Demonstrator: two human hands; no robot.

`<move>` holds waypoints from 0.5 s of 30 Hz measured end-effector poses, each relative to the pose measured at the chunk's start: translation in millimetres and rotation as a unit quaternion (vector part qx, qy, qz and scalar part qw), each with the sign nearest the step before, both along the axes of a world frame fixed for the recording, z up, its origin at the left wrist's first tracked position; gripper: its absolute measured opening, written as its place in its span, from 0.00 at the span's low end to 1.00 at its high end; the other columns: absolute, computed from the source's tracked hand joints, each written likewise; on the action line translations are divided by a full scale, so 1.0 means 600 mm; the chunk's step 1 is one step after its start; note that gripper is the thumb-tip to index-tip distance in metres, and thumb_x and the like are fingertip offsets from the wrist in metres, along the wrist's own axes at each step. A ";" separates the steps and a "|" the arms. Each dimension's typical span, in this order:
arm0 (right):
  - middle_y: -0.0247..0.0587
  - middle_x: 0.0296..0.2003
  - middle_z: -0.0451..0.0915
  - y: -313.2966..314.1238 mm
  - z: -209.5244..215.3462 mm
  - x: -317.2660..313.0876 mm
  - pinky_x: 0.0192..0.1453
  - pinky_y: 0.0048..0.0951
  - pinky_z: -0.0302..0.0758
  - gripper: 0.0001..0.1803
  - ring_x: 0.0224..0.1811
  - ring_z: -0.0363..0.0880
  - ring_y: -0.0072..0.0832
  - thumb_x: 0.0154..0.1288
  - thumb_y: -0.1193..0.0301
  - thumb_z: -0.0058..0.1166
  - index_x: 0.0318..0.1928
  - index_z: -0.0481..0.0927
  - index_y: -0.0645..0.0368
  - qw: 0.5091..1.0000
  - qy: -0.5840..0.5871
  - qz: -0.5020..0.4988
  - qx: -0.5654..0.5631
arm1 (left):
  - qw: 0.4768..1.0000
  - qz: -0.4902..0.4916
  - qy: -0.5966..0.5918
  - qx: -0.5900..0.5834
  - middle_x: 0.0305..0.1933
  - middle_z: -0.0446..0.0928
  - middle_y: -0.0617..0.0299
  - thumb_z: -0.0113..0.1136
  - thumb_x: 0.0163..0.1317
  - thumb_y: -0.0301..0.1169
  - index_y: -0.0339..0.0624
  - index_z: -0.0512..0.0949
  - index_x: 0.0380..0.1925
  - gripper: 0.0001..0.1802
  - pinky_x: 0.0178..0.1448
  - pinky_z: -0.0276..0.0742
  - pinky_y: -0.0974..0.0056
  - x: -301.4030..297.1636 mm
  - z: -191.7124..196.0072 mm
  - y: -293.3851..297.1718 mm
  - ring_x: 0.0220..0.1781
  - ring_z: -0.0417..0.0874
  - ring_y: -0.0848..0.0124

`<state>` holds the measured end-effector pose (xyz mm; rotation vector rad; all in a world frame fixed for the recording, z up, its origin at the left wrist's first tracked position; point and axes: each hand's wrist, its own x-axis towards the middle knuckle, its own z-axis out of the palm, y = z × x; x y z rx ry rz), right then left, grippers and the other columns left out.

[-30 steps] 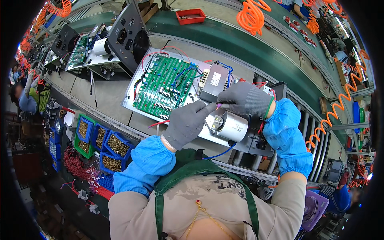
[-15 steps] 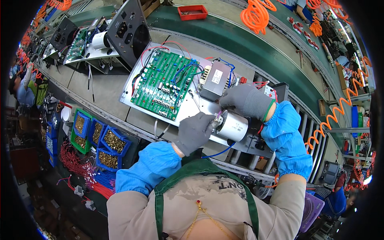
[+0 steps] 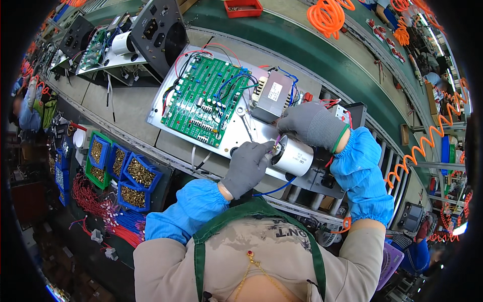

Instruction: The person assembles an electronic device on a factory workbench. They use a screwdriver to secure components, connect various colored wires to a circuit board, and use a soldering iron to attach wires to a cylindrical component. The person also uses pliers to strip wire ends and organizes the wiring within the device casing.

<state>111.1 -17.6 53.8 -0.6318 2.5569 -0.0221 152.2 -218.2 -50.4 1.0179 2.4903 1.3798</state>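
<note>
A large white cylindrical capacitor (image 3: pixel 296 157) lies on its side on a metal chassis plate (image 3: pixel 236 143). My left hand (image 3: pixel 246 168), in a grey glove, has thumb and fingers pinched at the capacitor's terminal end; what they hold is hidden. My right hand (image 3: pixel 311 125), also gloved, arches over from the far side with fingers curled at the same end. A short purple wire (image 3: pixel 277 140) shows between the two hands. Beyond them stands a boxy transformer (image 3: pixel 274 95). Left of it lie a wrench (image 3: pixel 245 122) and a green circuit board (image 3: pixel 201 103).
Blue bins (image 3: pixel 141 171) of brass-coloured parts stand at the near left beside red wire bundles (image 3: pixel 90 199). A second chassis with a black panel (image 3: pixel 160 35) is at the far left. Orange coiled hoses (image 3: pixel 324 17) hang overhead; rollers (image 3: pixel 318 201) run under the plate.
Both hands stay at the capacitor's terminal end, with the left fingers shifted slightly. The wrench on the plate is now more visible. The view has shifted a little.
</note>
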 end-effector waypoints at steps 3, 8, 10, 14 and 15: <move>0.37 0.34 0.78 0.005 -0.007 0.001 0.38 0.42 0.73 0.09 0.39 0.80 0.38 0.58 0.69 0.53 0.40 0.81 0.46 1.000 -0.005 -0.005 -0.021 | 0.999 0.014 -0.041 0.023 0.30 0.78 0.55 0.57 0.56 0.27 0.39 0.78 0.46 0.15 0.39 0.73 0.56 0.008 0.000 0.003 0.33 0.78 0.59; 0.37 0.33 0.78 -0.006 -0.003 -0.013 0.38 0.42 0.74 0.08 0.39 0.80 0.38 0.58 0.68 0.53 0.39 0.81 0.46 0.998 -0.051 -0.011 0.038 | 0.998 0.028 0.003 0.059 0.28 0.78 0.55 0.58 0.55 0.26 0.39 0.79 0.45 0.15 0.36 0.73 0.58 0.011 -0.016 0.007 0.30 0.77 0.60; 0.38 0.33 0.78 -0.006 -0.003 -0.014 0.39 0.42 0.74 0.07 0.39 0.80 0.38 0.59 0.68 0.54 0.38 0.81 0.47 0.997 -0.056 -0.005 0.044 | 0.997 0.020 0.028 0.069 0.29 0.77 0.55 0.56 0.54 0.25 0.40 0.78 0.46 0.17 0.38 0.74 0.57 0.012 -0.020 0.004 0.32 0.78 0.59; 0.38 0.33 0.78 -0.007 0.000 -0.014 0.39 0.42 0.74 0.07 0.39 0.80 0.38 0.59 0.68 0.53 0.38 0.81 0.47 0.997 -0.060 -0.017 0.039 | 0.998 0.020 -0.001 0.053 0.27 0.77 0.55 0.56 0.56 0.26 0.40 0.79 0.46 0.16 0.36 0.74 0.60 0.009 -0.006 0.004 0.30 0.78 0.61; 0.38 0.33 0.78 -0.007 -0.001 -0.013 0.39 0.42 0.74 0.07 0.39 0.79 0.38 0.59 0.68 0.53 0.38 0.81 0.47 0.997 -0.060 -0.021 0.035 | 0.997 0.024 -0.054 0.049 0.26 0.77 0.55 0.57 0.56 0.27 0.39 0.80 0.45 0.15 0.35 0.74 0.60 0.010 -0.004 0.004 0.29 0.79 0.61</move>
